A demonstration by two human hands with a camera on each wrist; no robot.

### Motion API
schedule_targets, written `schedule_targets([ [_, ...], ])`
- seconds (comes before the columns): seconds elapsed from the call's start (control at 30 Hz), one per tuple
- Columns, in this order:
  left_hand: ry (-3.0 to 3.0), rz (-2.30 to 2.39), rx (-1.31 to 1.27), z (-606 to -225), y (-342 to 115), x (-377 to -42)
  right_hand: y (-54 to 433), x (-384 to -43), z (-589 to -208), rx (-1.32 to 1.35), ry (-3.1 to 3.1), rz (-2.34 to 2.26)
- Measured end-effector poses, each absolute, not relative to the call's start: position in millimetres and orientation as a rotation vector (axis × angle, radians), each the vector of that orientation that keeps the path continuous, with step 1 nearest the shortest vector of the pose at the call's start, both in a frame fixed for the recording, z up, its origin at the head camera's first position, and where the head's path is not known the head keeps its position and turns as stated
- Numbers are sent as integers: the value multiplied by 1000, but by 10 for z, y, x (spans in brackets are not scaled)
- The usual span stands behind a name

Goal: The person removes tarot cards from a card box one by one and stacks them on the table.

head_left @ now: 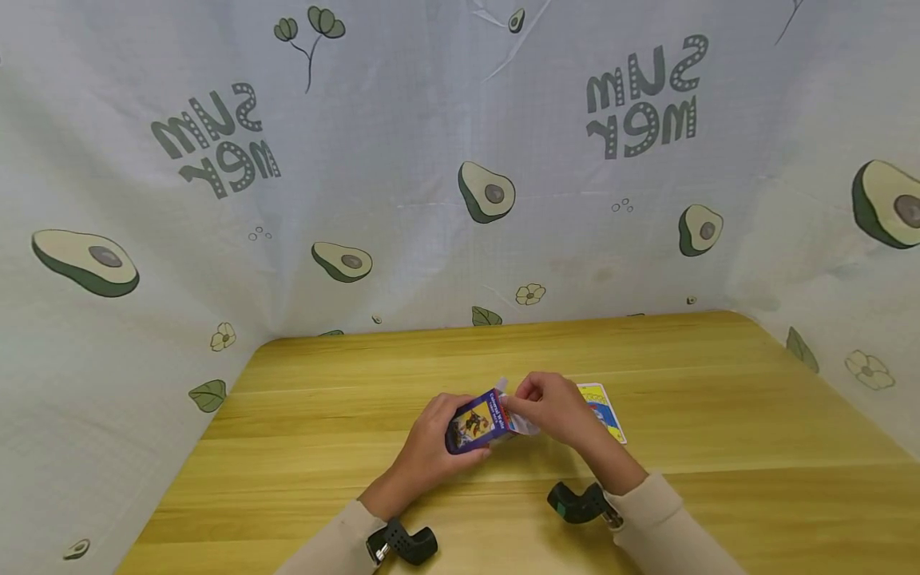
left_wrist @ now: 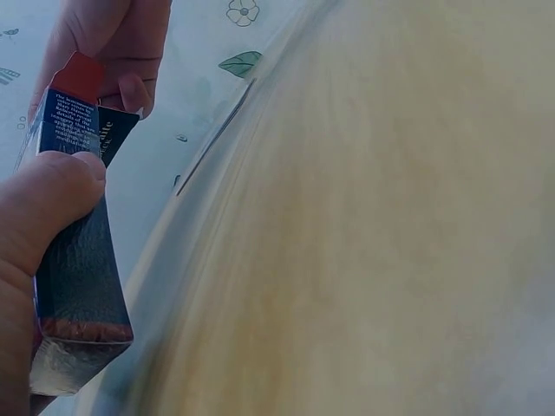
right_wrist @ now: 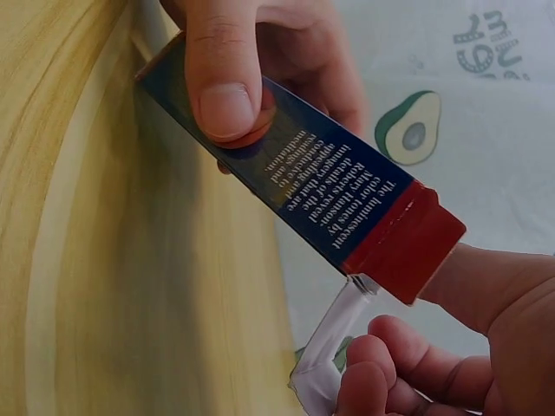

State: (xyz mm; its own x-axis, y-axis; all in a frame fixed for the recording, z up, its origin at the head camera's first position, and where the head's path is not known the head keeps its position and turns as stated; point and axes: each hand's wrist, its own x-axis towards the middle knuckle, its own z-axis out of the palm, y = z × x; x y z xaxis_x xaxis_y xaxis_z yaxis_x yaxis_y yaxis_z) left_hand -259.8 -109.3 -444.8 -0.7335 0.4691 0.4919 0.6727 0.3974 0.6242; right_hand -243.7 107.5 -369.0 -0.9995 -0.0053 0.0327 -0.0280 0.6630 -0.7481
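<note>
A small dark-blue tarot card box (head_left: 476, 425), with a picture and the title "Universal Waite" on its front, is held tilted above the table. My left hand (head_left: 430, 444) grips it round the sides, the left thumb lying along its narrow printed side in the right wrist view. At the box's upper end a red flap (right_wrist: 408, 243) stands out, and a whitish translucent flap (right_wrist: 334, 342) juts from its edge. My right hand (head_left: 559, 407) is at this open end, thumb and index finger pinching at its edge, the other fingers curled.
A card (head_left: 605, 414) with a yellow and blue picture lies on the wooden table (head_left: 345, 375), partly behind the right hand. A white curtain (head_left: 402, 160) printed with avocados hangs round the table's far edge and sides. Each wrist wears a black camera mount (head_left: 411, 545).
</note>
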Motion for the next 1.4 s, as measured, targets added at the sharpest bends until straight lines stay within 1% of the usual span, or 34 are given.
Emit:
schedule_targets([
  [0.4,-2365,-1204,-1034,-4523,-1068,-2487,1054,-2312,-3838,55,-2816,1266],
  [0.9,-2389,-1240,-1052,-4453,-1175,-2390,965,-2175,-3739,-32,-2865,1250],
  [1.17,-2396,-1227,-1039,-4459,-1144,-2409,1022,-2220,-3709,-43,-2883,1228],
  [1.4,-2397,-1217,-1034,-4465,-1117,-2426,1102,-2253,-3677,-1,-2870,1224],
])
